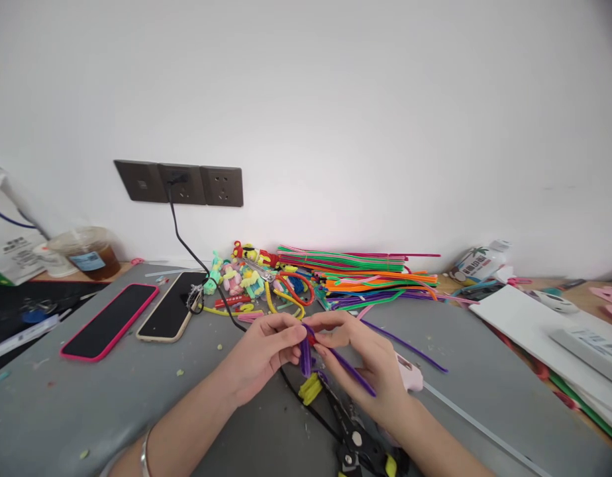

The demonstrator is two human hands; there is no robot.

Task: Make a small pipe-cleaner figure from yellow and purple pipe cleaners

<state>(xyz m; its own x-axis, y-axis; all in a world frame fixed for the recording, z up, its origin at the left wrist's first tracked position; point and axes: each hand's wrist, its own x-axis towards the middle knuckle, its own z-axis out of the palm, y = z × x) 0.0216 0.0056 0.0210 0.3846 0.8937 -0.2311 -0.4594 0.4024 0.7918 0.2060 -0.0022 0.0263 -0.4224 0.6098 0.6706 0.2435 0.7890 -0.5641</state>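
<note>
Low centre, the left hand [267,354] and right hand [368,354] pinch 1 bent purple stem [306,358], seemingly part-shaped; its tail remains straight. Red between fingertips may be a second piece.

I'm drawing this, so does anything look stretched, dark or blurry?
Head view: the wall is softly lit, darker in the top right corner; head view: the white bag at the left edge looks stretched, probably by the lens, its small print blurry.
</note>
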